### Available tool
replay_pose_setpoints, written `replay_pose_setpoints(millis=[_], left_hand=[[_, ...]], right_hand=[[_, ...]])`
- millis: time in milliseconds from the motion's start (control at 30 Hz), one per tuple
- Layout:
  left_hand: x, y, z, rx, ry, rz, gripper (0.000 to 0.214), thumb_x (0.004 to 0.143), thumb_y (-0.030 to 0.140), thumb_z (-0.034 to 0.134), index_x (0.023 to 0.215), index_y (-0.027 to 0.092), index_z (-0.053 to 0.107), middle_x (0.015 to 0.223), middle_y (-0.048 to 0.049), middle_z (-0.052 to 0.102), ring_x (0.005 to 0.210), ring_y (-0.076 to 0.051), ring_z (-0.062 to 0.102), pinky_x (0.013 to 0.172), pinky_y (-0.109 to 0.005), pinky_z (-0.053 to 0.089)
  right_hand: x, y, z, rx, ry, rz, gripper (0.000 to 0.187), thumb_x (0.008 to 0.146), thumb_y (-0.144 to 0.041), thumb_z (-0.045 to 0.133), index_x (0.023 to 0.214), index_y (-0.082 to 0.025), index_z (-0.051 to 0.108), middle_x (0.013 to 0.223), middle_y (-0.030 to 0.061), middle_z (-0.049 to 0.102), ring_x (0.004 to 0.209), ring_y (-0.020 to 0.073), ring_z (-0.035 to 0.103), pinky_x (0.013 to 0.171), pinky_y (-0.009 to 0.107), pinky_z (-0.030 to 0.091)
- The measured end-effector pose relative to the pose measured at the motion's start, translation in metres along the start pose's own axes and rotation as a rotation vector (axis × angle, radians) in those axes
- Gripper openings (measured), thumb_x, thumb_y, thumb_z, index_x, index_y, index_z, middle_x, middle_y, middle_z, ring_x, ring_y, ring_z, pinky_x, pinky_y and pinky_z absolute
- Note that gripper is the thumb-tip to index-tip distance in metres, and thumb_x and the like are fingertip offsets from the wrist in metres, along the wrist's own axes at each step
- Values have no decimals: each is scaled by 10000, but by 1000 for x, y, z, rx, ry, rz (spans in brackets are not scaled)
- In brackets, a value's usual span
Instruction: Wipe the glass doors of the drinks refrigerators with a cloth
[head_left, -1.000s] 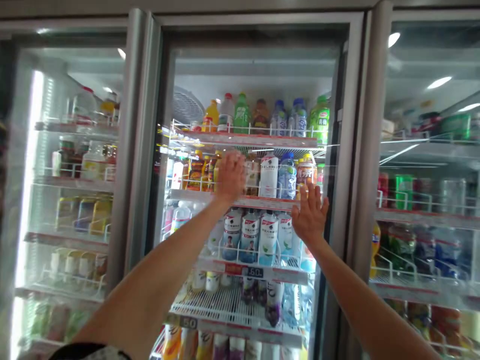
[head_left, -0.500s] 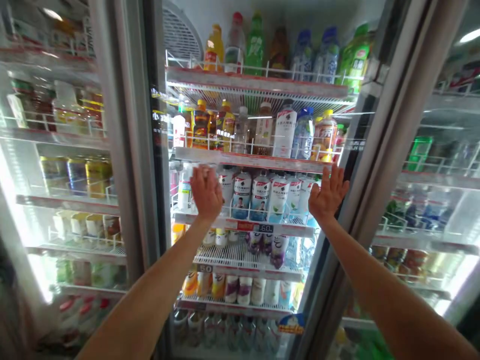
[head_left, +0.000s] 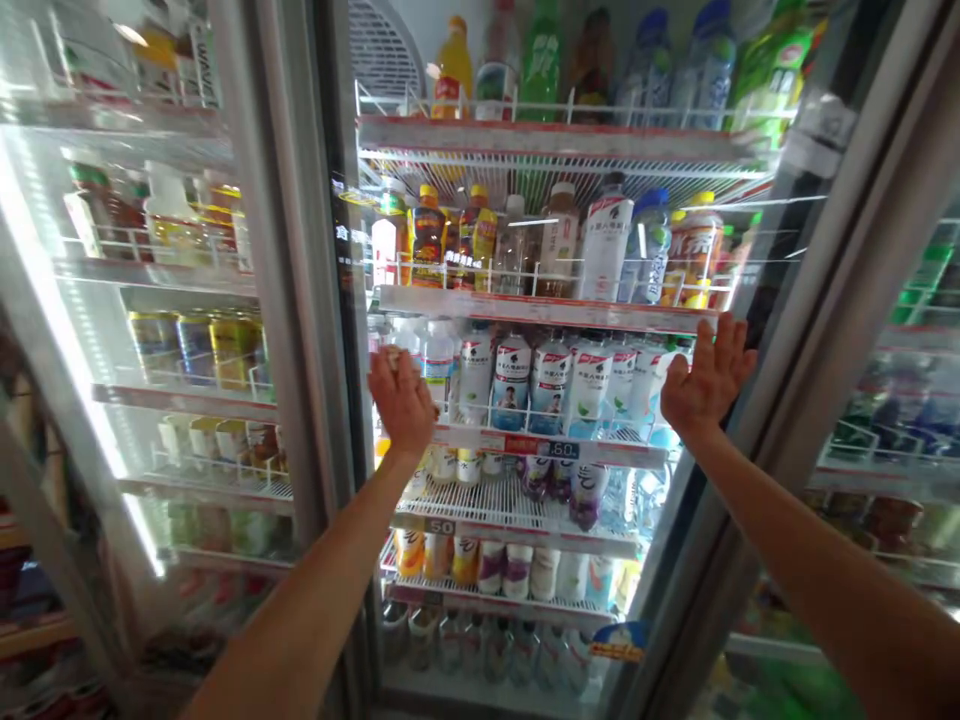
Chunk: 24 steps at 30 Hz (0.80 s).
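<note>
My left hand [head_left: 403, 398] is raised at the left part of the middle shelf, its fingers pointing up and partly bent, and I see nothing held in it. Behind it stand bottles with clear and white labels [head_left: 438, 360]. My right hand [head_left: 705, 378] is up at the shelf's right end, palm forward, fingers stretched and thumb apart, holding nothing. Between the hands is a row of white-and-blue labelled bottles [head_left: 512, 385]. Reflections lie over the glass door [head_left: 360, 245] of the drinks fridge. Whether either hand touches the glass, I cannot tell.
Above are shelves with tea bottles [head_left: 427, 235] and a green soda bottle [head_left: 541, 65]. Below are bottles with purple labels [head_left: 585, 495] and a row of small drinks [head_left: 465, 560]. Metal door frames [head_left: 289, 250] stand on both sides, with cans [head_left: 236, 350] at the left.
The shelves have shifted to the right in view. My hands are farther apart: the left has moved left across the bottles, the right toward the right door frame. Both remain raised.
</note>
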<state>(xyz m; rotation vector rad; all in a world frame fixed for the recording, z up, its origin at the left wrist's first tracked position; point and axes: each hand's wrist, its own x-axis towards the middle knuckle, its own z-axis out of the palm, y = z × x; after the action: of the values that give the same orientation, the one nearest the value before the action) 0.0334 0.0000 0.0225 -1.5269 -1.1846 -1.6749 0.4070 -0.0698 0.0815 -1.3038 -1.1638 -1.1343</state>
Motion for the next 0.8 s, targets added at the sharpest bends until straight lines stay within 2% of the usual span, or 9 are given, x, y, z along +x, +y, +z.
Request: replay_pose_setpoints(millis=[133, 233, 300, 400, 467, 500, 567, 700, 800], left_hand=[[-33, 75, 23, -117, -101, 514, 442, 867, 192, 433, 1308, 220, 430, 1414, -96, 394, 1397, -228, 132, 1112, -446, 243], [-44, 87, 24, -155, -209, 720, 443, 854, 189, 470, 1291, 259, 449, 1374, -55, 457, 1379, -197, 211, 1123, -403, 234], [-36, 60, 16, -141, -212, 623, 438, 862, 200, 455, 1294, 272, 441, 1384, -64, 443, 1368, -193, 248, 1125, -416, 223], [-11, 9, 3, -47, -33, 178, 452, 884, 224, 407, 1336, 219, 389, 1449, -132, 319, 1380, -239, 212, 1116, -492, 208], [1, 0, 2, -16, 81, -16, 472, 892, 233, 390, 1359, 174, 351, 1478, -163, 232, 1393, -256, 157, 1114, -506, 208], [3, 8, 5, -26, 101, -19, 479, 892, 227, 390, 1364, 166, 340, 1485, -163, 210, 1399, -256, 131, 1116, -499, 213], [-3, 44, 16, -82, 64, 144, 489, 882, 197, 403, 1366, 182, 335, 1490, -139, 213, 1405, -247, 97, 1118, -479, 227], [-36, 137, 37, -183, -185, 784, 500, 857, 149, 422, 1348, 227, 370, 1460, -75, 316, 1392, -221, 166, 1107, -415, 280], [-51, 159, 39, -191, -275, 1046, 449, 860, 162, 416, 1306, 214, 434, 1438, -52, 364, 1366, -204, 248, 1102, -374, 294]], right_hand=[[0, 4, 2, -3, 24, -21, 554, 898, -378, 279, 1372, -108, 371, 1431, 169, 348, 1365, 302, 238, 1043, 588, 213], [0, 7, 3, -5, 25, -46, 564, 897, -390, 263, 1370, -103, 369, 1427, 169, 356, 1362, 301, 245, 1041, 582, 219], [0, 7, 3, -9, 21, -49, 560, 897, -387, 257, 1372, -109, 364, 1428, 163, 358, 1364, 293, 240, 1047, 570, 218], [0, 4, 3, -15, 6, -25, 551, 896, -370, 265, 1377, -117, 357, 1433, 159, 351, 1371, 282, 222, 1060, 559, 202], [0, 2, 3, -7, -5, -13, 552, 895, -361, 271, 1383, -115, 346, 1437, 162, 341, 1375, 281, 208, 1067, 561, 185], [0, 2, 2, -1, -9, -11, 552, 895, -357, 270, 1386, -114, 339, 1441, 164, 334, 1376, 282, 202, 1068, 564, 176], [0, 2, 2, 11, -12, -13, 550, 898, -351, 260, 1387, -113, 337, 1445, 163, 325, 1374, 285, 204, 1067, 566, 172], [-1, 6, 4, 13, 7, -44, 551, 896, -362, 250, 1367, -104, 371, 1433, 162, 349, 1360, 287, 235, 1065, 550, 182], [-2, 9, 5, 11, 17, -64, 549, 892, -373, 263, 1357, -110, 390, 1428, 159, 359, 1356, 280, 245, 1078, 523, 170]])
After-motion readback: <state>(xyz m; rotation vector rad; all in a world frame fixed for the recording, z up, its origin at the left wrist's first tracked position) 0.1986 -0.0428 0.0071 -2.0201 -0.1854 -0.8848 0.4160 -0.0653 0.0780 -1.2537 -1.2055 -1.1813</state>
